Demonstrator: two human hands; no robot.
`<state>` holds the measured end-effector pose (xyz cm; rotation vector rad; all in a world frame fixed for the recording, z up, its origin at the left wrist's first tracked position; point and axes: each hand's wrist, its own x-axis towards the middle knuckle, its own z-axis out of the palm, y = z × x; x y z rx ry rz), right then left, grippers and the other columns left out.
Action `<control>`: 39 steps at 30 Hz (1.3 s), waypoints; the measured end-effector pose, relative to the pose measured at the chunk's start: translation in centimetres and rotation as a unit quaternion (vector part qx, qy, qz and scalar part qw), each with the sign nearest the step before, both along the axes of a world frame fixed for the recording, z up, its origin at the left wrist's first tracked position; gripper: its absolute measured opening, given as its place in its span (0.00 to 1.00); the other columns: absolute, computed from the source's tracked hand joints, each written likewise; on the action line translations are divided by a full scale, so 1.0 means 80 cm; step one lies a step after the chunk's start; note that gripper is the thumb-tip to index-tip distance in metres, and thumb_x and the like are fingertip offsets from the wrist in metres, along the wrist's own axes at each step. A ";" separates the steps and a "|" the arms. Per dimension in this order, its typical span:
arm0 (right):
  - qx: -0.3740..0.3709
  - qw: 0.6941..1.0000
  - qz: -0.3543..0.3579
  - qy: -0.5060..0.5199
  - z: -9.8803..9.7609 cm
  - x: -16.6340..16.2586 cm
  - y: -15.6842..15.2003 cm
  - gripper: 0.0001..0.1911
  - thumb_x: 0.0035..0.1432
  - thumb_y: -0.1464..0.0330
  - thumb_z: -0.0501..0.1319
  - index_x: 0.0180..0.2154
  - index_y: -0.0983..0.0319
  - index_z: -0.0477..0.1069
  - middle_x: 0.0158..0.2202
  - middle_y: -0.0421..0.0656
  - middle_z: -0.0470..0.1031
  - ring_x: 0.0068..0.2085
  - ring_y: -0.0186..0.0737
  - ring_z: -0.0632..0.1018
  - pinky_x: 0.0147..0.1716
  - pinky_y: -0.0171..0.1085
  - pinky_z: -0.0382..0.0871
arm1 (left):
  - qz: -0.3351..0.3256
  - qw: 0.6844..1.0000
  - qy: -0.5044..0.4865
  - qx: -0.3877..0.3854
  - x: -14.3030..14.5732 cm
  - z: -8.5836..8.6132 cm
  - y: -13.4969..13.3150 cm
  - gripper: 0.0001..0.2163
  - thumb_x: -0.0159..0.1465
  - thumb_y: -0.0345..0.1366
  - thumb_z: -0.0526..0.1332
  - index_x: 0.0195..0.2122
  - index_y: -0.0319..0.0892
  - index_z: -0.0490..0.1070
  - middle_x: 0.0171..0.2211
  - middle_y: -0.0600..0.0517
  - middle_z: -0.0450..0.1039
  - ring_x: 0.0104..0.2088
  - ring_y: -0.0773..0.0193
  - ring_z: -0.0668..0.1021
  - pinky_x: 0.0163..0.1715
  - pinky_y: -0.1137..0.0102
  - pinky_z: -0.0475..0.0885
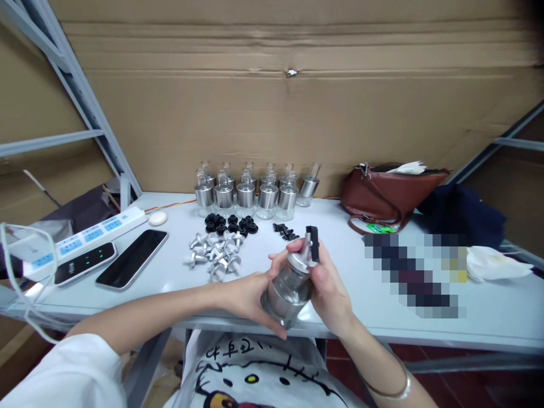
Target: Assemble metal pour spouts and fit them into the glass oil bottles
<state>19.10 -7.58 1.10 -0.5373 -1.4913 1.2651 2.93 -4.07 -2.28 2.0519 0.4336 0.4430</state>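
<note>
The left hand (249, 297) clasps a bottle (287, 299) low, the right hand (334, 292) its top. It tilts at the near edge of the worktop (501, 311). Left of the bottle lie spouts (219, 255); beyond it, other bottles (246, 196); to its right, a bag (382, 191).

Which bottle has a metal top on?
The bottle between the left hand and right hand, with its metal top; bottles near the cardboard show bare glass necks.
</note>
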 end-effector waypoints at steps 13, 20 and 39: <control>-0.020 0.997 -0.006 0.080 -0.006 -0.011 0.002 0.19 0.57 0.50 0.55 0.43 0.55 0.62 0.21 0.40 0.72 0.35 0.48 0.78 0.36 0.46 0.71 | 0.042 0.999 0.000 -0.023 0.001 0.004 -0.005 0.32 0.48 0.41 0.70 0.53 0.41 0.61 0.46 0.47 0.69 0.47 0.52 0.74 0.49 0.55 0.71; 0.002 0.994 0.001 0.112 0.003 -0.015 0.002 0.15 0.57 0.54 0.56 0.38 0.58 0.64 0.18 0.37 0.69 0.27 0.44 0.77 0.27 0.41 0.69 | 0.050 0.997 0.028 -0.052 0.001 0.008 -0.006 0.30 0.49 0.43 0.70 0.51 0.40 0.63 0.46 0.46 0.70 0.48 0.52 0.73 0.49 0.57 0.70; 0.119 0.990 -0.067 -0.036 -0.009 -0.011 -0.009 0.21 0.63 0.63 0.55 0.56 0.52 0.52 0.31 0.38 0.68 0.34 0.37 0.73 0.37 0.38 0.69 | 0.049 0.998 0.029 -0.030 0.000 0.003 -0.001 0.33 0.48 0.43 0.70 0.52 0.39 0.61 0.49 0.43 0.68 0.52 0.47 0.70 0.51 0.55 0.68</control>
